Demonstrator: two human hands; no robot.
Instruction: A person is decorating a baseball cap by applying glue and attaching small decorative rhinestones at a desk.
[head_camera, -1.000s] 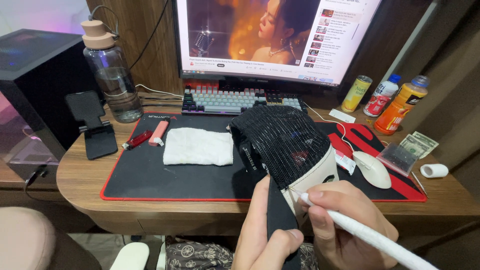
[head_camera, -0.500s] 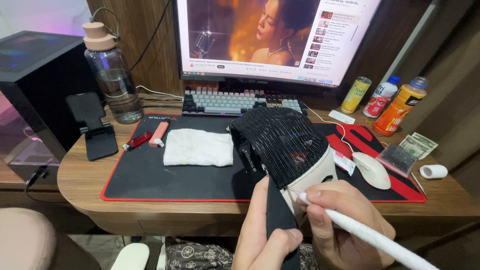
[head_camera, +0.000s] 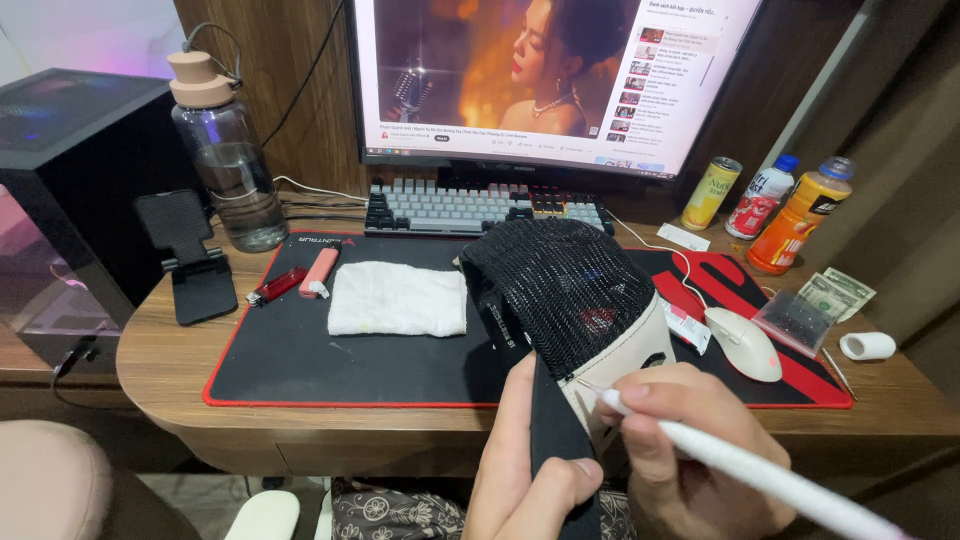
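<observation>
Cap (head_camera: 575, 300) sits near and centre, its long axis running from far-left crown to its near-right cream edge. My left hand (head_camera: 525, 470) is closed on its black strap (head_camera: 552, 430); my right hand (head_camera: 680, 450), nearer that edge, pinches a white pen (head_camera: 760, 472), tip seemingly touching it.

Wooden desk (head_camera: 160, 345), black mat (head_camera: 300, 360)

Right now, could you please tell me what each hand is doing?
Left hand: closed on the black strap of the mesh cap.
Right hand: closed on a white pen.
</observation>
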